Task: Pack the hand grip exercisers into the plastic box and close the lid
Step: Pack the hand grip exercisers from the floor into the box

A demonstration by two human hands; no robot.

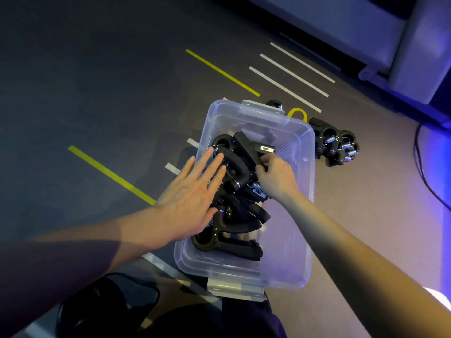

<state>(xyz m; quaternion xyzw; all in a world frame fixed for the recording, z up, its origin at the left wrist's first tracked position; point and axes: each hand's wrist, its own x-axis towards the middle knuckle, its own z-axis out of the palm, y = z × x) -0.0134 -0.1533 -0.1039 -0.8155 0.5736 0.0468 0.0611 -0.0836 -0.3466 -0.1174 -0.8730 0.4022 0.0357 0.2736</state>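
**Head view: both hands down in the box**

Left hand [195,191] lies flat, fingers straight, pressing the heap of black spring-loaded hand grip exercisers [234,191] inside the clear plastic box [302,215] on the floor. Right hand [278,176] curls around one black exerciser handle [246,147]. More exercisers [334,142] lie just beyond the box.

I am finding nothing I can read here. The small pale counter window [266,148] on one hand grip exerciser [246,148] in the plastic box [302,215] is showing only a blur, and the floor [97,93] is carrying plain stripes without lettering.
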